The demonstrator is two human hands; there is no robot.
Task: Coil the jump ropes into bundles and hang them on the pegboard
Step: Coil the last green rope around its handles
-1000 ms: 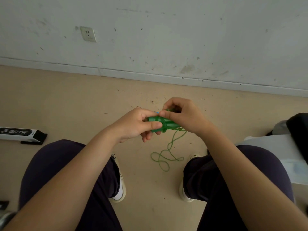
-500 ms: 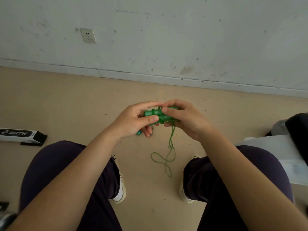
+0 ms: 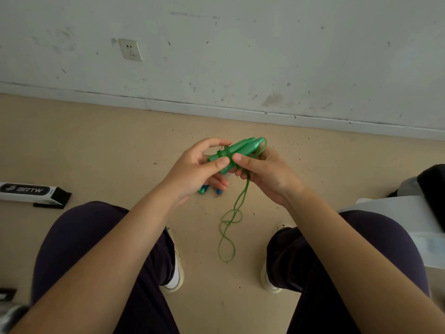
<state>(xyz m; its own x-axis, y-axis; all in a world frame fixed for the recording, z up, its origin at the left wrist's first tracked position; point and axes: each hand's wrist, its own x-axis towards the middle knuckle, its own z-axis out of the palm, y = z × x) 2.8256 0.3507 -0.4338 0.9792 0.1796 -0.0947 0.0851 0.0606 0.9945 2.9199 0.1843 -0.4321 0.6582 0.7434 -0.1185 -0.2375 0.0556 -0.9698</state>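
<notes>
1. Seated person's two thighs in dark purple trousers (image 3: 79,249), filling the near field at 7 and 5 o'clock; bare forearms reach forward over them.
2. White low-top shoes (image 3: 175,273), one beside each trouser cuff, flat on the beige floor (image 3: 96,145).
3. Thin green jump-rope cord (image 3: 228,227), hanging from the hands toward 6 o'clock between the shoes; its lower part forms loose twisted loops. Whether the lowest loop touches the floor cannot be told.
4. Left hand (image 3: 195,169), at centre: thumb and curled fingers pinch the near end of the pair of green plastic jump-rope handles (image 3: 237,149).
5. Right hand (image 3: 267,172), just at 3 o'clock of the left, thumbs almost touching: thumb lies on the handles, fingers curl beneath and grip them with the cord. The handles lie side by side, tilted toward 1 o'clock, and a cord loop arches round their far tips.
6. Small blue pieces (image 3: 204,189), showing under the left hand's fingers; too hidden to identify.
7. White and black box printed "BRTW" (image 3: 31,192), on the floor at 9 o'clock, well apart from the hands.
8. Pale sheeted surface with a black object (image 3: 433,194), at 3 o'clock by the right knee.
9. Scuffed white wall (image 3: 265,56) at 12 o'clock, carrying a white wall socket (image 3: 130,49) toward 11 o'clock.
</notes>
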